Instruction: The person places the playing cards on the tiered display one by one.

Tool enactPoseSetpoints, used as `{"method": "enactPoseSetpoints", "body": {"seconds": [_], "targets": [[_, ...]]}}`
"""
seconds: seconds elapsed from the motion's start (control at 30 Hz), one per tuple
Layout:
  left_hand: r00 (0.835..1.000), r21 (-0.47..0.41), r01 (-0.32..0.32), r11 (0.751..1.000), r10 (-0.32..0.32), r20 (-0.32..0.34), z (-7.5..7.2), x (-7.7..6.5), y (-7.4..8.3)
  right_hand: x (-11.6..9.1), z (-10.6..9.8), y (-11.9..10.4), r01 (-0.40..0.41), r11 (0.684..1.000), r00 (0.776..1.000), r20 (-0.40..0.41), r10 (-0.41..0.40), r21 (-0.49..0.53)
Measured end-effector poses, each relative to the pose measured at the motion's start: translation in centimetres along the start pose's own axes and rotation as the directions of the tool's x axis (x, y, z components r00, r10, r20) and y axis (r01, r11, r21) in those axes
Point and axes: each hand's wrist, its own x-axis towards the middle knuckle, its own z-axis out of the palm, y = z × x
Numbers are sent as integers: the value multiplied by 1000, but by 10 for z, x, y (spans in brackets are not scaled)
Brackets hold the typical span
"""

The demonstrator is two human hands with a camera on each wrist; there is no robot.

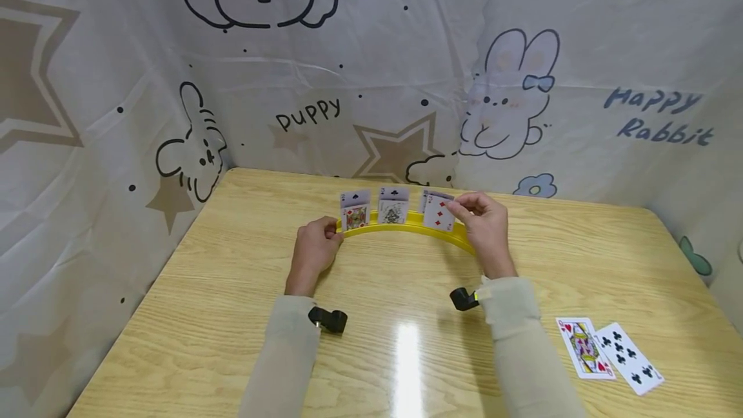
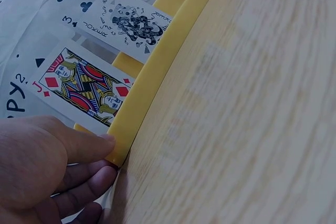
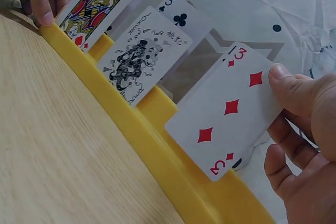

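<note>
A curved yellow card holder [image 1: 400, 227] stands on the table, its left end pinched between the thumb and fingers of my left hand [image 1: 316, 249]. My right hand [image 1: 489, 232] pinches the three of diamonds [image 3: 226, 111] by its upper right edge. That card's lower edge is at the holder's right part; whether it sits in the slot I cannot tell. Upright in the holder are a jack of diamonds [image 2: 86, 90] and a joker [image 3: 144, 59]. Behind them rise a two of spades [image 1: 355, 197] and a three of clubs [image 1: 394, 193]. Another card, mostly hidden, is behind the three of diamonds.
A queen of hearts [image 1: 583, 348] and a clubs card [image 1: 629, 358] lie face up, slightly overlapping, at the table's right front. A printed curtain [image 1: 371, 50] hangs close behind the wooden table [image 1: 232, 315].
</note>
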Motion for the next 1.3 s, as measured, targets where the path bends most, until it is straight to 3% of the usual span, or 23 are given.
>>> {"method": "enactPoseSetpoints", "body": {"seconds": [0.33,1.07,1.3], "targets": [[1000,-8,4,1000,-4,6,2,0,0,-2,6,6,30,999,999,-27,-29,24],[1000,-6,8,1000,-8,3,0,-2,0,-3,11,14,15,1000,999,-33,-14,22],[1000,-6,3,1000,-3,-2,0,-1,0,-5,10,11,-25,998,1000,3,25,-54]]}}
